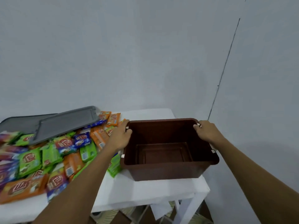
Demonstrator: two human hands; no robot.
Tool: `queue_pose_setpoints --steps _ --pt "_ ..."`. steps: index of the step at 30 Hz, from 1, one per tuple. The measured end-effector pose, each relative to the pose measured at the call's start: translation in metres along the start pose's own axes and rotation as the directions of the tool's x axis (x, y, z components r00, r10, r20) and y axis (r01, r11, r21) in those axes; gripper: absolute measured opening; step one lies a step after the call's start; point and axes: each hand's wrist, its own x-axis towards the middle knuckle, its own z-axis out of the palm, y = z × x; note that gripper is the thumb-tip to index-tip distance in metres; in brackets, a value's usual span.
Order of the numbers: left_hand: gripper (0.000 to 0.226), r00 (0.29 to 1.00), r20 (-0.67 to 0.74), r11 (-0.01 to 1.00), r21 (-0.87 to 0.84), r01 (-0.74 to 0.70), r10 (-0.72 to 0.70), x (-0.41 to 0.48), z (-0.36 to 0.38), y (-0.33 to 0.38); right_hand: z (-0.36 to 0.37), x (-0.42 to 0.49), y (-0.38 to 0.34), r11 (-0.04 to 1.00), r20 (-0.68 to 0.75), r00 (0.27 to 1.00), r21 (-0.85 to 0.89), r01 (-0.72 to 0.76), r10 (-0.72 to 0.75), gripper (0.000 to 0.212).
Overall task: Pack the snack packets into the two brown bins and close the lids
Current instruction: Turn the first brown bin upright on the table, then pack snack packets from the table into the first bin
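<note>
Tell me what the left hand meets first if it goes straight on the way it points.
The brown bin: the left hand grips its rim, so further travel likely just pushes that wall.

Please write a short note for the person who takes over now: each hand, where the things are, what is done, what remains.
Left hand grips the left rim of the bin; right hand grips the right rim.
The bin is open, nothing inside, at the right end of the table. Only one bin is in view.
Packets: all piled on the table, left of the bin. Two gray lids lie on the pile's far side.
Done: nothing packed. Left: pack everything, find the second bin, close the lids.
</note>
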Motion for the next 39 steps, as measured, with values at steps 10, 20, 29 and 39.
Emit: queue_pose_setpoints --steps 10,20,29,39 --pt "0.053 0.997 0.07 0.999 0.043 0.022 -0.025 -0.007 -0.013 -0.002 0.011 -0.003 0.0 1.0 0.011 1.0 0.017 0.018 -0.019 0.039" --pt "0.048 0.999 0.052 0.996 0.086 -0.018 0.014 -0.025 -0.035 -0.006 0.026 -0.013 -0.019 0.995 0.032 0.997 0.075 0.069 -0.072 0.039" --pt "0.049 0.993 -0.047 0.955 0.284 -0.087 0.104 -0.027 -0.037 -0.021 0.025 -0.023 -0.029 0.932 -0.061 0.945 -0.196 0.305 -0.322 0.045" --pt "0.067 0.985 -0.038 0.872 0.472 -0.13 0.167 -0.065 -0.085 -0.064 0.045 -0.056 -0.098 0.729 -0.002 0.747 -0.217 0.649 -0.665 0.047"
